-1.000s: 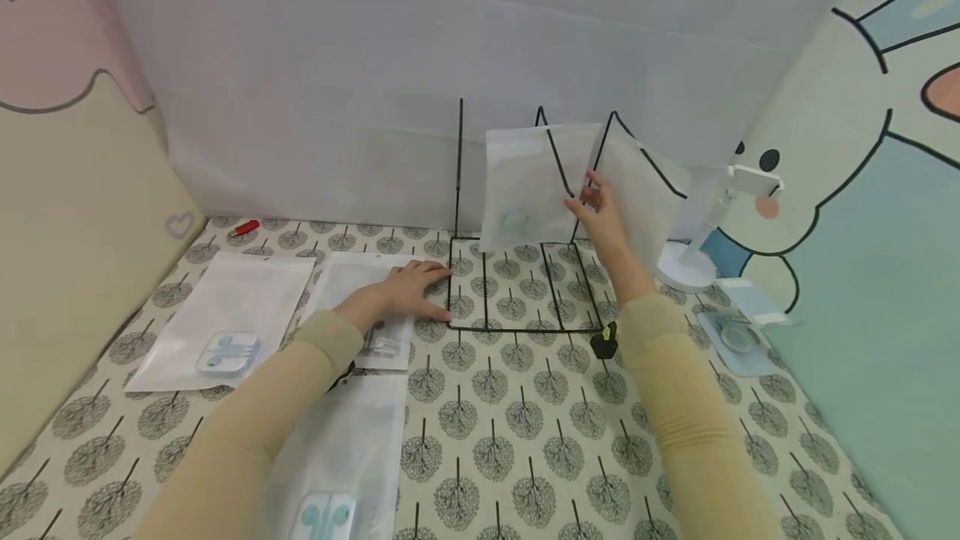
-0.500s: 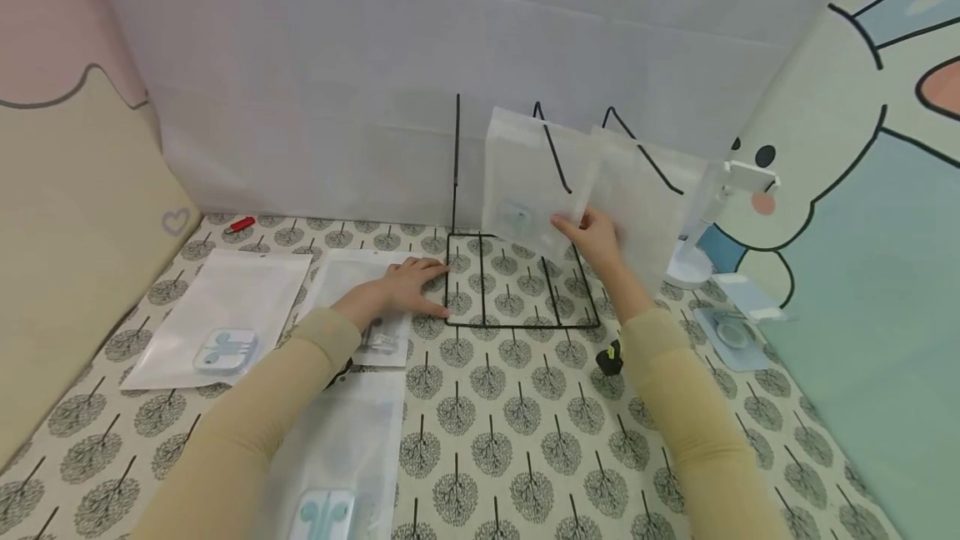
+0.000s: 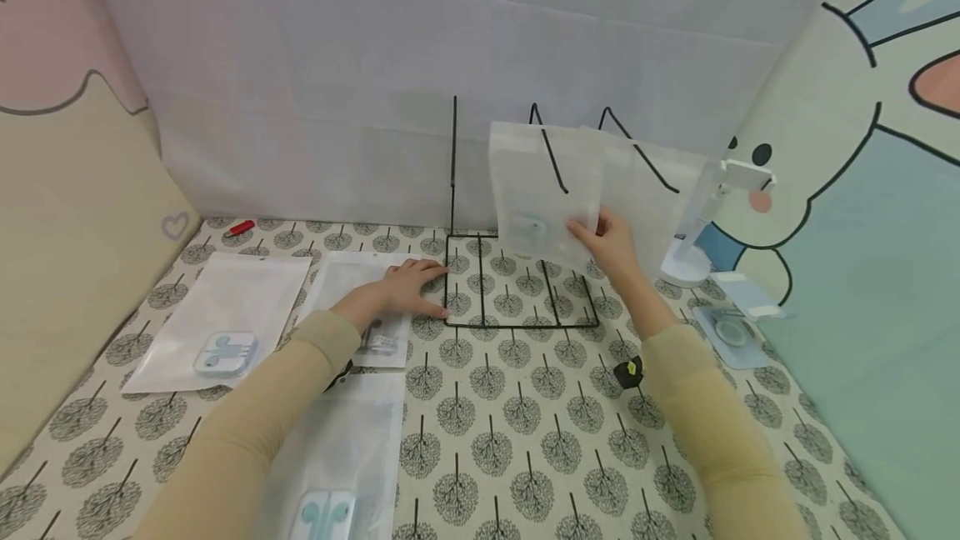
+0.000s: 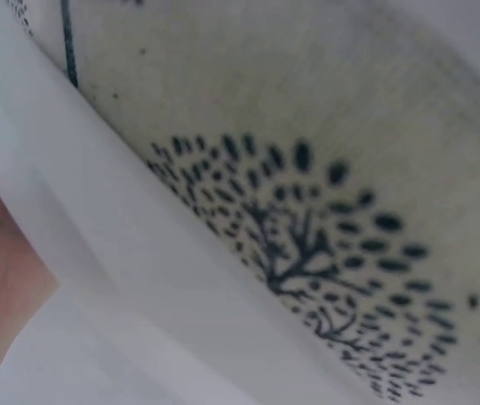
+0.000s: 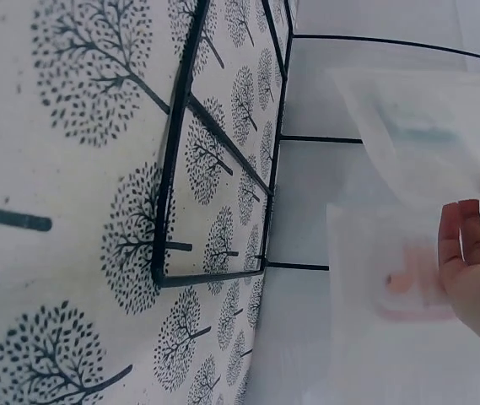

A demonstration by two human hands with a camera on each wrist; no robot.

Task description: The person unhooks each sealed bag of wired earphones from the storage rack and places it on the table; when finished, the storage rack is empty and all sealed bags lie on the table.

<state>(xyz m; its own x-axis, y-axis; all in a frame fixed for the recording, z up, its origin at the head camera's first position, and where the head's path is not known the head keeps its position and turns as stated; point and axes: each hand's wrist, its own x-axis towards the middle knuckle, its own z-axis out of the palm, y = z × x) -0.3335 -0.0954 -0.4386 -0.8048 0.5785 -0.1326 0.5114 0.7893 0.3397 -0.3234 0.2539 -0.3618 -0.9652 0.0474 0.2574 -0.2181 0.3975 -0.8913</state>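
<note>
A black wire display rack (image 3: 525, 327) stands on the tree-print cloth with hooks rising at its back. From one hook hangs a frosted zip bag (image 3: 551, 152) with a pale blue item low inside. My right hand (image 3: 617, 250) pinches this bag's lower right side, thumb in front and fingers behind. Beside it, a second frosted bag (image 3: 648, 182) hangs from the right hook; the right wrist view shows a pinkish item (image 5: 412, 291) in it. My left hand (image 3: 408, 286) lies at the rack base's left side, fingertips and thumb at the wire, fingers extended.
Frosted bags with earphone cases (image 3: 225, 354) lie at left and front left (image 3: 322, 515). Another bag (image 3: 341, 273) lies partly under my left forearm. A red cutter (image 3: 240, 227) lies at the back left. At right stand a white phone stand (image 3: 686, 265) and a blue-grey item (image 3: 731, 336).
My right hand has moved down from beside the hook and now pinches the left hanging bag, whose lower side is drawn forward and right. The left hand stays in place.
</note>
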